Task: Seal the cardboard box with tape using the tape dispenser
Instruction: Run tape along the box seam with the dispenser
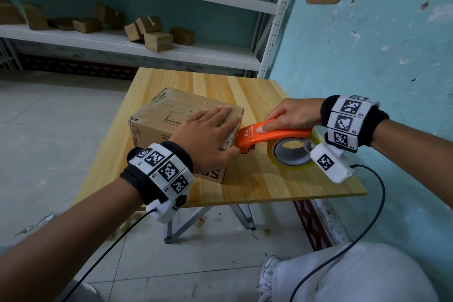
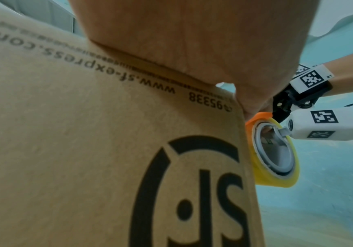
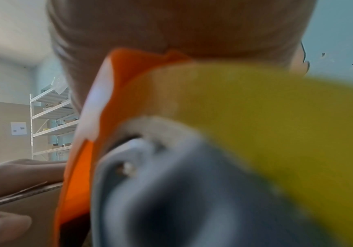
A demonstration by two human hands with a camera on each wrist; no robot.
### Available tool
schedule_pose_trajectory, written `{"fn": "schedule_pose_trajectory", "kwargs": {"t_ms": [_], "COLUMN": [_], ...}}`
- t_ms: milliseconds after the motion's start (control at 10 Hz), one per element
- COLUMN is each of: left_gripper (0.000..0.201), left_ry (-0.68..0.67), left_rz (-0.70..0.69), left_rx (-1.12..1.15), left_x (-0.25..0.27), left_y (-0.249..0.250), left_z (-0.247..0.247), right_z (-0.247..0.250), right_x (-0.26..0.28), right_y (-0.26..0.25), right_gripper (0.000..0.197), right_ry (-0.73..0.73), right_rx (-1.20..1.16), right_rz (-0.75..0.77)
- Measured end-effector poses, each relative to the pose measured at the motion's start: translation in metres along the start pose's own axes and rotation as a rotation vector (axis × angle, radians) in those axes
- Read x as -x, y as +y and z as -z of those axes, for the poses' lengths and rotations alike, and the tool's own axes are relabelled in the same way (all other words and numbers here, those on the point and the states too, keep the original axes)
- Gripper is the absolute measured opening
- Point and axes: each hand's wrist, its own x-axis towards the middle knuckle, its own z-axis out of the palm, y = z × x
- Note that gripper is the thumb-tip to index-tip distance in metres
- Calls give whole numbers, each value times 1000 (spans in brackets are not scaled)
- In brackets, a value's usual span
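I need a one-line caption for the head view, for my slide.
Left hand steadies the cardboard box while right hand presses orange tape dispenser against it.

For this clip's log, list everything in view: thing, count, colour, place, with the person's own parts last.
cardboard box: one, brown with black print, on the table, flaps closed
tape dispenser: one, orange, nose against the box's right upper edge
tape roll: one, yellowish clear, mounted in the dispenser
table: one, light wood, by the blue wall
shelf rack: one, white, behind the table
small boxes: several, brown, on the rack's shelves
floor: pale tiles with scattered debris
wrist bands: two, white with black markers, one per wrist, each with a black cable
left hand: flat on the box top, holding it down
right hand: grips the dispenser handle
leg: pale trousers, white shoe, lower right
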Motion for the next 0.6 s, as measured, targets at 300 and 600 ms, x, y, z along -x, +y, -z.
{"fn": "schedule_pose_trajectory", "kwargs": {"t_ms": [300, 600], "left_gripper": [81, 81], "left_ry": [6, 4], "left_rz": [-2, -3], "left_rx": [4, -3], "left_x": [0, 0], "left_y": [-1, -1], "left_z": [-1, -1], "right_z": [1, 2], "right_x": [-1, 1], "right_y": [-1, -3], "right_gripper": [41, 36], "right_ry": [5, -2], "right_rx": [31, 47], "right_rz": [3, 1]}}
